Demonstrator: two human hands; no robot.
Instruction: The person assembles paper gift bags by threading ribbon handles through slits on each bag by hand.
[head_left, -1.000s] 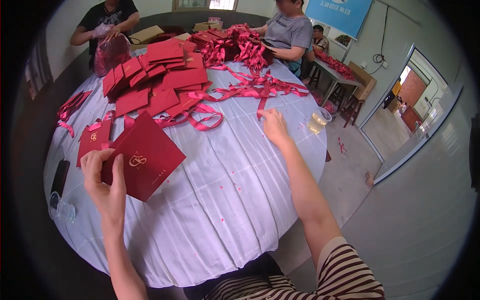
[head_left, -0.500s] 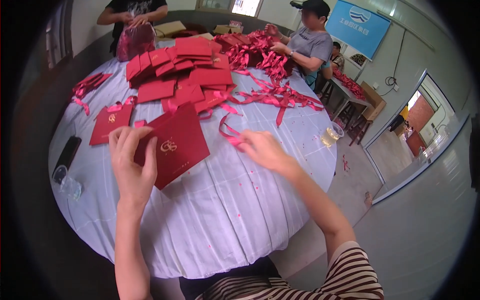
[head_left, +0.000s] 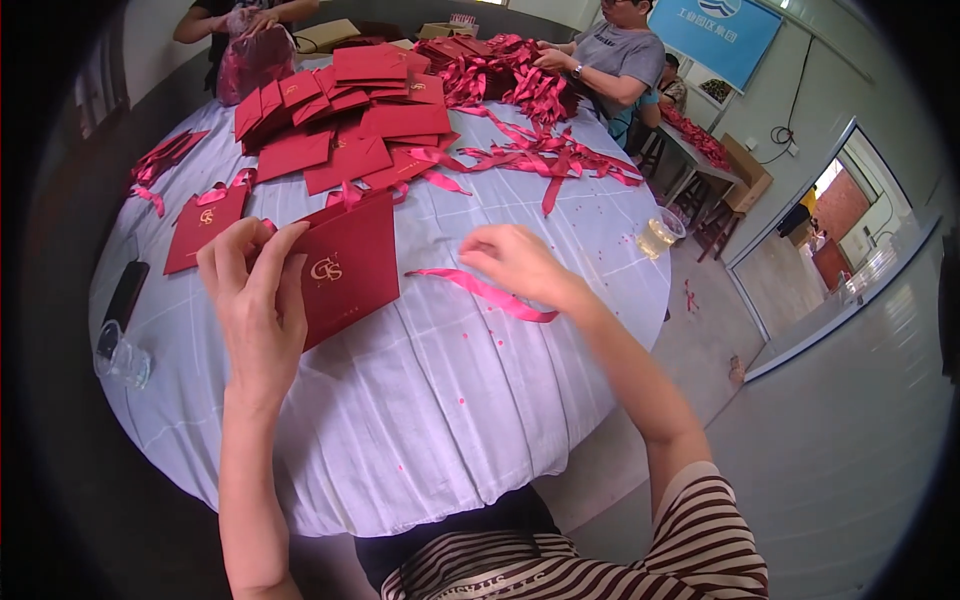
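Observation:
My left hand (head_left: 250,290) grips the upper left side of a red paper gift bag (head_left: 352,268) with a gold emblem, held upright over the table. Pink ribbon (head_left: 350,196) shows at the bag's top edge. To the bag's right, my right hand (head_left: 515,262) hovers with loosely bent fingers, nothing visible in them. Just below it, a loose pink ribbon (head_left: 490,292) stretches from near the bag toward my right wrist, apart from the fingertips. Another red bag (head_left: 207,228) with ribbon lies flat beyond my left hand.
Red bags (head_left: 350,120) form a heap at the table's far side, with tangled ribbons (head_left: 560,160) to its right. A dark phone (head_left: 125,293) and clear cup (head_left: 125,360) lie at left. A cup of yellowish liquid (head_left: 660,233) stands at the right edge. Two people (head_left: 620,65) (head_left: 250,25) work across the table.
My right hand has let go of the pink ribbon, which now lies stretched below it. The left hand has shifted slightly left with the bag, turning it. The view has tilted a little.

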